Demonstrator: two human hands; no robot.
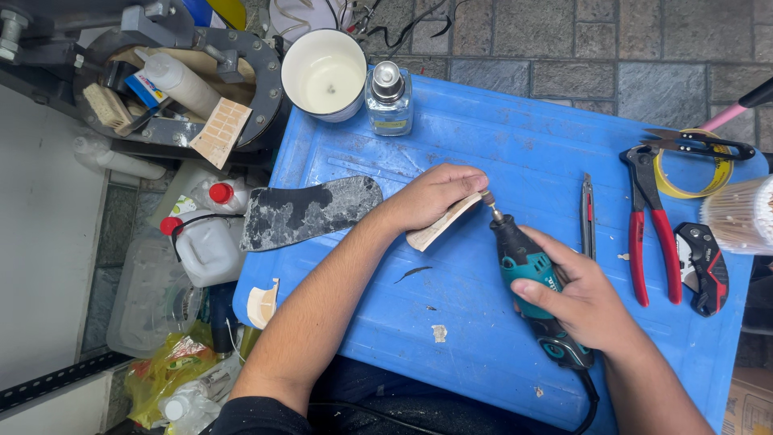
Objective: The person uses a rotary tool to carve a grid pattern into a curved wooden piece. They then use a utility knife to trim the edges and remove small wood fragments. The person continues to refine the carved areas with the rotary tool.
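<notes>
Here, left hand (431,196) grip clamped on tan leather piece (443,222), pinning it to blue desk (531,153) — steadying edge; right hand (581,300) grip wrapped round teal rotary tool (527,278), tip at leather edge.

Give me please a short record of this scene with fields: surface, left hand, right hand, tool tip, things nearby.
surface: blue plastic board
left hand: left hand presses a pale beige strip onto the board
right hand: right hand grips a teal corded rotary tool
tool tip: small bit at the strip's upper end
things nearby: dark sole piece, white cup, clear bottle, red pliers, tape roll
</notes>
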